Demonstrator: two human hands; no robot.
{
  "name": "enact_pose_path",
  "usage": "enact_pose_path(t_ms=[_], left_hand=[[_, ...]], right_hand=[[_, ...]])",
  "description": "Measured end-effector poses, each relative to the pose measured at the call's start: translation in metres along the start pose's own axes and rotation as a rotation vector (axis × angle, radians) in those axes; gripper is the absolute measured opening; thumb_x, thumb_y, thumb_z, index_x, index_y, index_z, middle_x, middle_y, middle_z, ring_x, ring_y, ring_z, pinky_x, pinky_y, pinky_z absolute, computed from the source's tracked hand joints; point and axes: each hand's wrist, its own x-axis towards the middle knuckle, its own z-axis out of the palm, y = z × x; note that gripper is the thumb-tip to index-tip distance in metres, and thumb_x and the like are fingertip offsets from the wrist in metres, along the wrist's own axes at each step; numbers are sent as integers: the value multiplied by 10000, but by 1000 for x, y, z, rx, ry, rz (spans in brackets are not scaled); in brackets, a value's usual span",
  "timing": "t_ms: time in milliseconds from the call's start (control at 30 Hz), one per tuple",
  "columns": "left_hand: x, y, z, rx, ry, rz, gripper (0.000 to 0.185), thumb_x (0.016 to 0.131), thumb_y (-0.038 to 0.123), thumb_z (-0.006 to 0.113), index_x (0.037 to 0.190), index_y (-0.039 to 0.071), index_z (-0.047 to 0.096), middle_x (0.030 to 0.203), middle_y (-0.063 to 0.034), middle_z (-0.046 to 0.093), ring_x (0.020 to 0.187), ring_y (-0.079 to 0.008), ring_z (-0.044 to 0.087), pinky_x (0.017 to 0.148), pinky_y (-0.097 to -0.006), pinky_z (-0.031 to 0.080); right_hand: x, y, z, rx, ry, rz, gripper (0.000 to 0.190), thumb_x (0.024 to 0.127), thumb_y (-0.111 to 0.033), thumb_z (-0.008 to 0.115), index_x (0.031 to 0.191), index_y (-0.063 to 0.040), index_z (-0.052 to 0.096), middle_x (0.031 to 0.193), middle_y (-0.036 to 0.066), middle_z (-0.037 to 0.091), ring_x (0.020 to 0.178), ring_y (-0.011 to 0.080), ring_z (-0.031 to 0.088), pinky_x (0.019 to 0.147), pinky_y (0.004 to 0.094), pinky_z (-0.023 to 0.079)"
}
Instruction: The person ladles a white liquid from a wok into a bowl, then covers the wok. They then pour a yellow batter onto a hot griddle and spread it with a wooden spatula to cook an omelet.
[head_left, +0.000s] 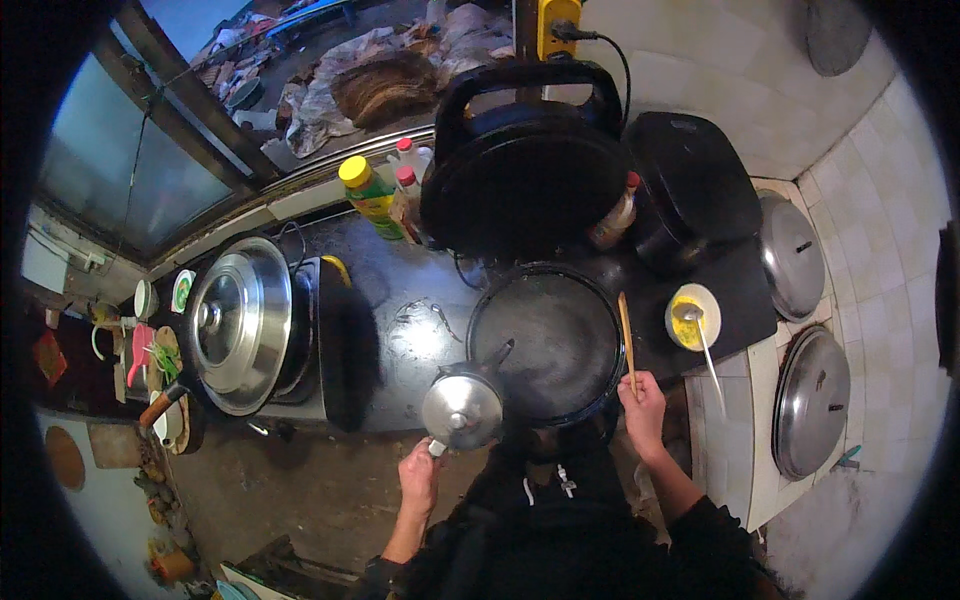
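Note:
My left hand (420, 476) grips the handle of a small lidded metal pot (461, 411). The pot's spout points over the near left rim of a round electric griddle (559, 337). No stream from the spout can be made out. In my right hand (643, 409) is a thin wooden utensil (626, 330), held upright beside the griddle's right edge. Behind the cooking plate, the griddle's black lid (525, 180) stands raised. A white bowl (711, 304) to the right contains yellow, egg-like liquid and a long-handled metal spoon (703, 341).
On the left, a wok with a domed steel lid (251, 322) sits on a cooker, its wooden handle (163, 405) jutting forward. A yellow-capped bottle (367, 191) stands by the window. A black appliance (690, 180) occupies the back right, near large metal lids (810, 405).

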Motion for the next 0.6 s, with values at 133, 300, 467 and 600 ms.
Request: enact_pose_path(t_ms=[133, 300, 467, 600], left_hand=[[-6, 9, -4, 50, -158, -92, 657, 995, 544, 518, 1213, -68, 614, 926, -32, 614, 765, -101, 505, 691, -265, 431], [-8, 10, 3, 129, -208, -60, 503, 1009, 475, 524, 980, -21, 605, 843, 5, 516, 732, -97, 429, 650, -261, 355], [-3, 6, -4, 197, -293, -56, 484, 996, 479, 544, 906, 4, 511, 831, 6, 470, 744, -109, 417, 671, -273, 346], [-8, 5, -15, 190, -259, -109, 658, 960, 559, 575, 1163, -66, 619, 917, -20, 604, 791, -113, 515, 729, -271, 407]], right_hand=[[-2, 8, 2, 74, 50, 4, 75, 927, -36, 636, 990, -44, 596, 845, -47, 559, 751, 28, 514, 680, 192, 422], [-4, 22, 3, 188, 101, 5, 109, 927, -35, 642, 1025, -21, 599, 889, -8, 604, 802, 60, 557, 722, 217, 453], [-12, 29, -1, 210, 144, 17, 116, 927, -39, 647, 1030, -11, 601, 897, -2, 617, 815, 60, 569, 724, 215, 459], [-19, 30, -1, 225, 175, 26, 98, 928, -44, 648, 1013, -17, 607, 874, -10, 616, 786, 51, 560, 696, 210, 452]])
